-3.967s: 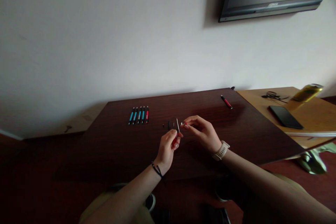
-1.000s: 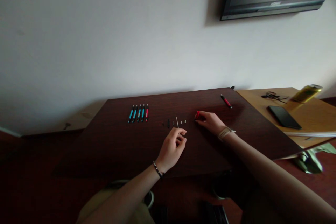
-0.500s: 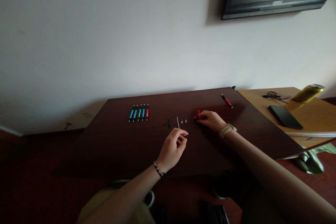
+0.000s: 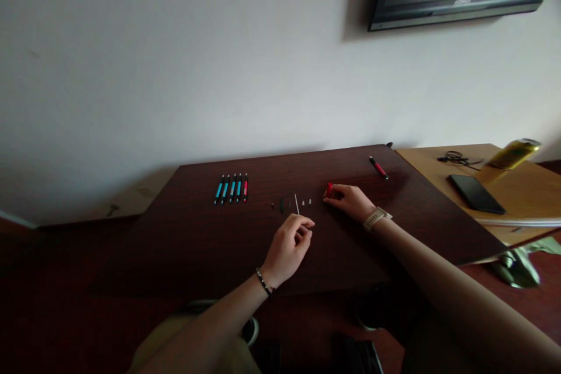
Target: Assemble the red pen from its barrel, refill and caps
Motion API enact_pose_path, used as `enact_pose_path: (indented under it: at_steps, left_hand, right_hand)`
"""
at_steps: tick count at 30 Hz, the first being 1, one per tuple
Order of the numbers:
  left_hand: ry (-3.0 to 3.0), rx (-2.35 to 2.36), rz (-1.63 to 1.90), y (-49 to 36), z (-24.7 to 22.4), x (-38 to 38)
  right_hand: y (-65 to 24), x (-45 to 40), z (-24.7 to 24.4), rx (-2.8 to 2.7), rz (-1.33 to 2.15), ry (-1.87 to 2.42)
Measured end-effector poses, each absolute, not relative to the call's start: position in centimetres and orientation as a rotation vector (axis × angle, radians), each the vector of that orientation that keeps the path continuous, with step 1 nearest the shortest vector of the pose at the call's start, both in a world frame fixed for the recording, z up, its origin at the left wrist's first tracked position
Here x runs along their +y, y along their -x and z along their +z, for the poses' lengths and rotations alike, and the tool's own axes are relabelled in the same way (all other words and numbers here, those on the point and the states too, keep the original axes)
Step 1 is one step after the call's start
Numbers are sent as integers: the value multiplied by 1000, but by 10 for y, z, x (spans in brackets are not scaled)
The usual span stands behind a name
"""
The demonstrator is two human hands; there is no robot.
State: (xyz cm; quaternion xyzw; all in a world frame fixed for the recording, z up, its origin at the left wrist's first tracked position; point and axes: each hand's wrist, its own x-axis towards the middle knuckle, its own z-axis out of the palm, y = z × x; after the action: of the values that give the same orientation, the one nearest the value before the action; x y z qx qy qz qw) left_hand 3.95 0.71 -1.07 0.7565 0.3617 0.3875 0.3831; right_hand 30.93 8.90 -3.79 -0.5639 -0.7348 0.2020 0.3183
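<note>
To the right of the small white parts [image 4: 310, 202], the red piece [image 4: 330, 187] was pinched narrowly by the right hand [image 4: 348, 201], probably for clear separation. Near the white rod [image 4: 297, 204], the left hand [image 4: 287, 248] was loosely curled; whether anything was gripped could not be told.

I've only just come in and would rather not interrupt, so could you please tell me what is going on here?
A person's right hand holds a red piece at the table. The left hand, fingers loosely curled, is just in front of a thin white rod, which lies among small dark parts and two white bits. Five pens, four blue and one red, lie side by side to the left; another red pen lies toward the far right.
</note>
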Motion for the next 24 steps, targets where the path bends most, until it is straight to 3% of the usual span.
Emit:
enact_pose_path:
  at_steps: [24]
  left_hand:
    - [-1994, 938, 960, -38, -11, 6]
  right_hand:
    - [-303, 82, -44, -1978, 583, 1347]
